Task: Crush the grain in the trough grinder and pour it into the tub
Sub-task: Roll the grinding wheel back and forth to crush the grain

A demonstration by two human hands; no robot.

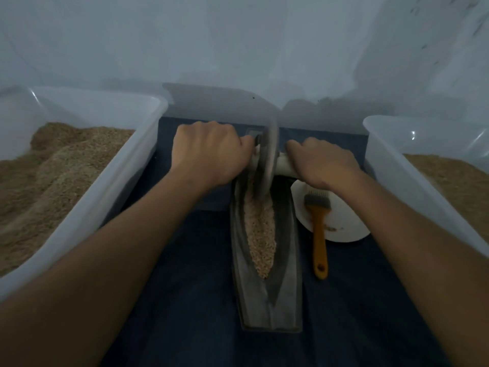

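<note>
From the head-worn view, a narrow boat-shaped trough grinder (267, 260) is seen lying lengthwise on a dark blue cloth (185, 300), a ridge of pale grain (260, 234) held in its groove. A grey crushing wheel (264, 157) is stood on edge at the trough's far end, its white axle handle (284, 165) gripped on both sides: the left hand (209, 152) is clenched around the left stub, the right hand (321, 162) around the right, probably so the wheel is kept upright under even pressure. Clear tubs of brownish meal are set at the left (127, 154) and right (391, 154), within pouring reach. A yellow-handled brush (318, 229) is laid across a white plate (344, 229) just right of the trough.
</note>
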